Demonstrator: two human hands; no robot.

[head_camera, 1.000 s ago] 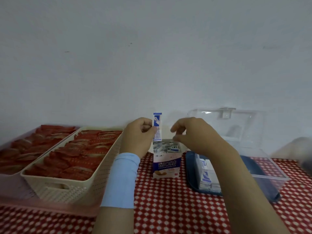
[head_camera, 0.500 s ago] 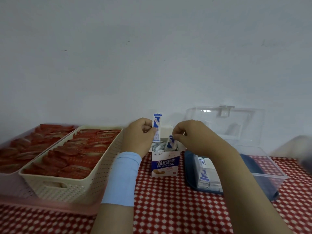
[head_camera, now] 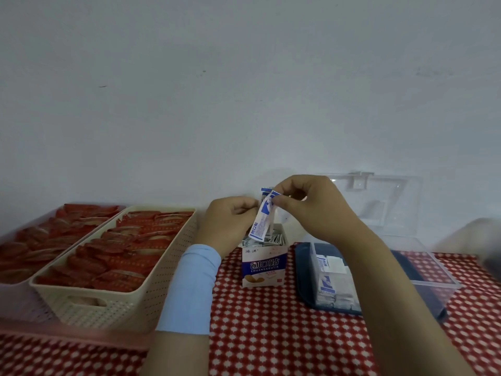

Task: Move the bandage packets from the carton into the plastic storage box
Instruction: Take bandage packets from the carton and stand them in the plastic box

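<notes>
Your packet (head_camera: 261,223): thin paper wrapper, slight sheen. Carton (head_camera: 264,267): matt printed card. Storage box (head_camera: 431,283): clear glossy plastic. Basket (head_camera: 113,310): cream perforated plastic, matt. Checked cloth (head_camera: 284,335) underneath: matt. Your sleeve (head_camera: 189,289): smooth fabric

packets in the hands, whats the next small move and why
Probably lay the packet pinched by the right hand against the second packet in the left hand, so the left grips both. The two overlap above the carton, which holds more, and the box stands open on the right.
</notes>
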